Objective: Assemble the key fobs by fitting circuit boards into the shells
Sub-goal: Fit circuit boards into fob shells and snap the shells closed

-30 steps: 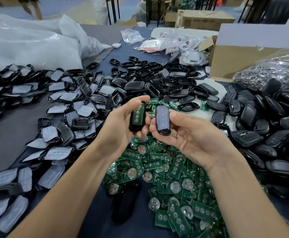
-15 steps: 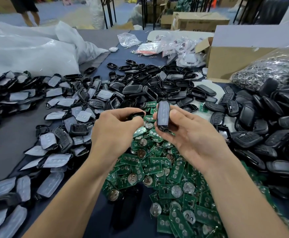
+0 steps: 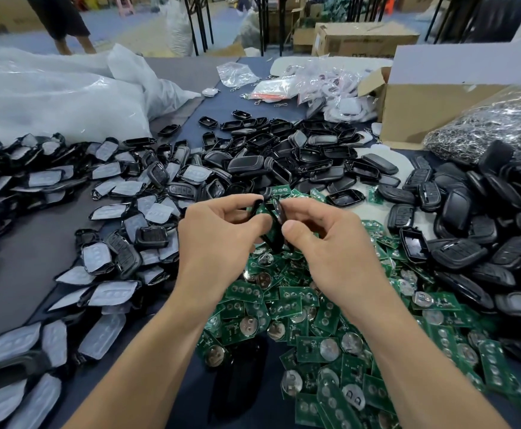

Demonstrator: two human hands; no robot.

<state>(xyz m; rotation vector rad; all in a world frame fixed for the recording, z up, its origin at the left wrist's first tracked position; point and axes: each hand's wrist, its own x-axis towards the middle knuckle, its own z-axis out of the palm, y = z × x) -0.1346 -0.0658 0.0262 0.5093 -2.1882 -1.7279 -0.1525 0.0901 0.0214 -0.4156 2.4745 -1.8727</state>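
Green circuit boards, many with round silver cells, lie heaped on the dark desk at the near edge, spreading to the right under both forearms. Above this heap the two hands meet. The left hand has its fingers curled, and its thumb and forefinger pinch a black shell half with a green board showing in it. The right hand, also curled, pinches a second shell piece seen edge-on and held against the first, so the two parts touch between the thumbs; how far they are seated together I cannot tell. To the left of the hands a scatter of black shells with pale grey pads runs along the desk to its left edge. To the right a thick pile of black fob covers reaches the frame's edge. Just beyond the hands lies a mound of hollow black shell halves. Farther back on the left sits a large white plastic bag, and on the right an open cardboard box with a clear bag of metal rings beside it. Small clear packets lie between them near the far edge. Beyond the desk a person's legs stand on the floor, and another carton rests there.
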